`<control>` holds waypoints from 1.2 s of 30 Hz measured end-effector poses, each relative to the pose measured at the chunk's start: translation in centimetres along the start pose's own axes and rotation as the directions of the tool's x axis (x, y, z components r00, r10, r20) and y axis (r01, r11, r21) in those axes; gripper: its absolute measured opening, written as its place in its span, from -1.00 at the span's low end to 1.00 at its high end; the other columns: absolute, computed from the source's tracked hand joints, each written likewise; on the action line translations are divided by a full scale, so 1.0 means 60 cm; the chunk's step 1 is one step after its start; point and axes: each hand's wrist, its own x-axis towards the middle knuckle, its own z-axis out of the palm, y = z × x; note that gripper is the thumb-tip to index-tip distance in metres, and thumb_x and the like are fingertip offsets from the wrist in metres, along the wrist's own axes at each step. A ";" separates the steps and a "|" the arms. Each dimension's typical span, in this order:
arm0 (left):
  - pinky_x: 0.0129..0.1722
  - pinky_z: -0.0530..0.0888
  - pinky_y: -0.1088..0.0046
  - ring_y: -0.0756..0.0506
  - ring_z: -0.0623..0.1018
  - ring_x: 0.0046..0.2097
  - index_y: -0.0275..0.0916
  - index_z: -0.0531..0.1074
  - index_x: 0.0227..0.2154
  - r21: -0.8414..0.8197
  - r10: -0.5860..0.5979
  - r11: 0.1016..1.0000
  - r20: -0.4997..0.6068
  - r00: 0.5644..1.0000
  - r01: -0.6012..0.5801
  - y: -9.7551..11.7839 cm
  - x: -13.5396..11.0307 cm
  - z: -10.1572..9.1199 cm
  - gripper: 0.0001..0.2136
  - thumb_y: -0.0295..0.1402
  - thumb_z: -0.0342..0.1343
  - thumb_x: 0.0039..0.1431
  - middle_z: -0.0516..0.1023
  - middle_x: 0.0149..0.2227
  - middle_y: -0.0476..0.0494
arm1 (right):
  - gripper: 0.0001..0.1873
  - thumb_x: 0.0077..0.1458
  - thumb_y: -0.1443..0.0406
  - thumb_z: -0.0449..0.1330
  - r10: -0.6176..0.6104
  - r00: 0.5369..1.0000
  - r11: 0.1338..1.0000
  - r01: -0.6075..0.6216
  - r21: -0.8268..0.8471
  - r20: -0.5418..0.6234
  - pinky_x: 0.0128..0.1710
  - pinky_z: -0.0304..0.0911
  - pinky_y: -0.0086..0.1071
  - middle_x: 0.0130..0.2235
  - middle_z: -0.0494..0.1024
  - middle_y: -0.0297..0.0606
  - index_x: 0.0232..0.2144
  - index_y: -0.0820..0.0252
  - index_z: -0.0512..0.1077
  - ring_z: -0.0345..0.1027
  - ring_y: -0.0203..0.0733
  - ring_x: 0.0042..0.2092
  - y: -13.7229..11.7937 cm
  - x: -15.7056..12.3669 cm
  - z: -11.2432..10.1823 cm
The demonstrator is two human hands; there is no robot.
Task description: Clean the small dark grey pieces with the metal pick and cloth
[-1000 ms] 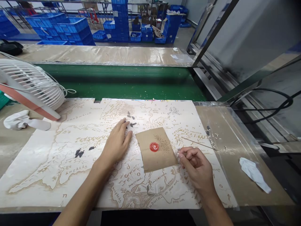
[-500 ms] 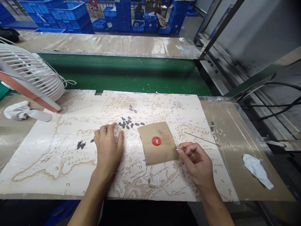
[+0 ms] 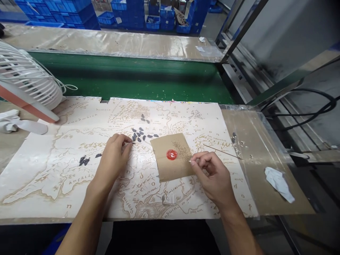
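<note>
My left hand [image 3: 114,153] is closed, thumb and forefinger pinched at a small black chip beside a loose group of black chips [image 3: 138,134]. My right hand [image 3: 211,173] is closed around a thin stick, whose pale tip [image 3: 190,161] points over the right edge of a brown cardboard piece [image 3: 170,173]. On that cardboard lies a round glossy red blob [image 3: 171,154], with tiny brown specks [image 3: 182,150] scattered to its right. Beneath everything spreads a printed map sheet [image 3: 87,138].
More black chips [image 3: 84,161] lie left of my left hand. A thin brown stick [image 3: 223,151] crosses the map's right side. A white fan [image 3: 32,78] stands at left, crumpled white tissue [image 3: 278,184] at right. Behind the map runs a green belt [image 3: 138,79].
My left thumb and fingers have closed together near the black chips. The right hand's pale tip has moved left over the cardboard. The whole view has shifted slightly.
</note>
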 end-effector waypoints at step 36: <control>-0.14 0.51 0.16 -0.24 0.63 -0.12 -0.19 0.53 -0.20 0.040 0.236 0.970 0.055 0.970 -0.238 0.068 -0.073 0.030 -0.87 -0.49 0.16 0.52 0.66 -0.18 -0.16 | -0.66 0.42 0.48 0.13 -0.170 0.910 0.865 0.322 -0.386 0.378 -0.34 0.17 -0.27 -0.17 0.59 -0.30 -0.25 -0.01 0.09 0.23 -0.24 -0.39 -0.043 0.058 0.030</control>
